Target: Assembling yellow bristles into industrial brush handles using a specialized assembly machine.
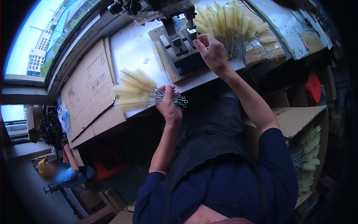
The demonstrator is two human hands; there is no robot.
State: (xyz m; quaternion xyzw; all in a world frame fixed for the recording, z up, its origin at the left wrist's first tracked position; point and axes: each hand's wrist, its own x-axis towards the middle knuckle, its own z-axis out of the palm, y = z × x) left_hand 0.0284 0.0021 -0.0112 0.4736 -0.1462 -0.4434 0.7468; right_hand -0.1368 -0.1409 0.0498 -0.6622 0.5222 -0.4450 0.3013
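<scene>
While the left hand clamps brushes at the edge of the table, the right hand, curled, its grip unclear, seemingly tends the press and next likely needs careful alignment.

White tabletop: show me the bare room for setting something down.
Mostly bare: the tabletop between cardboard, machine and the brushes in the left hand, save one small scrap. Crowded: right of the machine, with the brush pile and the right hand.
</scene>
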